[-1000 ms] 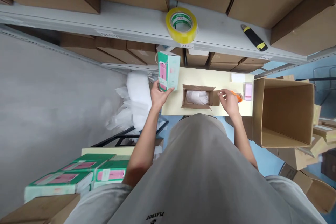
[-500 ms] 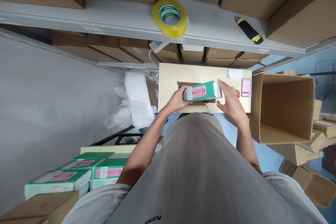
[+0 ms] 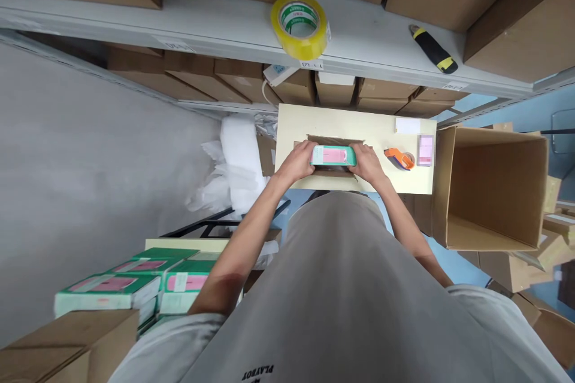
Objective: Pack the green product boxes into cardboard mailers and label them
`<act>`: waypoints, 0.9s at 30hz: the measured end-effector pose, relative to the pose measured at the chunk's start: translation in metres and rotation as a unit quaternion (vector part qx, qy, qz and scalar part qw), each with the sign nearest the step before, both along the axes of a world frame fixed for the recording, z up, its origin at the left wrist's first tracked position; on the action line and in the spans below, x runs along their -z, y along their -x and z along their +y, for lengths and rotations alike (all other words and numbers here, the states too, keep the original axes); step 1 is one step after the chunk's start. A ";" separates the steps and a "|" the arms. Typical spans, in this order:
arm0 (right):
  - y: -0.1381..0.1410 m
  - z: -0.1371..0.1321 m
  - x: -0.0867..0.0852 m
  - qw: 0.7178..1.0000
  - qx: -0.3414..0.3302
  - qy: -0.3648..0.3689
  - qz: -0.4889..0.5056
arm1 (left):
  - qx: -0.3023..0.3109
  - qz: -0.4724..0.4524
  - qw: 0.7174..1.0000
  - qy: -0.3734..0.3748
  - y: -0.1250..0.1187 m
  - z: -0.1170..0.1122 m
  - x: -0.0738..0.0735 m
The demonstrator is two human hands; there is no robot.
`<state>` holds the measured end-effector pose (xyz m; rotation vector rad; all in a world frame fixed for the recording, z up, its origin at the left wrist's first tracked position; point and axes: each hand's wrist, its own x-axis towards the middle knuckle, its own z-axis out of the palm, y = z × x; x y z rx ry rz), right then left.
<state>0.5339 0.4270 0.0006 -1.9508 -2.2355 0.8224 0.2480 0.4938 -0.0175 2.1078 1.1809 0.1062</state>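
Between my two hands is a green box (image 3: 333, 155) with a pink picture on its top face. My left hand (image 3: 297, 163) grips its left end and my right hand (image 3: 367, 163) its right end, fingers closed on both. The green box lies level over the opening of a small cardboard box (image 3: 335, 174), whose flaps stand open on the cream table (image 3: 381, 182). How deep it sits inside I cannot tell. To the right of my right hand lies an orange tape dispenser (image 3: 399, 158).
A large open carton (image 3: 494, 185) stands right of the table, beside a phone (image 3: 424, 151). Yellow tape (image 3: 300, 26) and a black-yellow box cutter (image 3: 433, 49) lie on the shelf ahead. White foam wrap (image 3: 242, 161) is at left; several green boxes (image 3: 108, 293) are stacked lower left.
My right hand has come in from beside the box onto its right end. The green box has levelled out over the cardboard box, its white end flap now out of sight.
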 end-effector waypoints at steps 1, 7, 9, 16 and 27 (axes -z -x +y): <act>0.001 0.002 0.004 1.000 0.000 0.000 -0.022 | 0.000 0.007 1.000 -0.005 -0.004 0.000 0.002; -0.001 0.002 0.014 0.996 0.006 0.009 -0.093 | 0.025 0.050 0.998 -0.037 -0.023 -0.002 0.009; -0.005 -0.001 0.013 0.996 0.005 0.000 -0.090 | 0.025 0.046 0.998 -0.036 -0.025 -0.003 0.014; -0.001 -0.004 0.026 0.995 -0.025 0.027 -0.092 | 0.040 0.090 0.995 -0.020 -0.029 -0.005 0.038; -0.010 -0.017 0.014 0.998 0.041 -0.012 -0.049 | -0.056 0.043 0.996 -0.048 -0.019 -0.013 0.025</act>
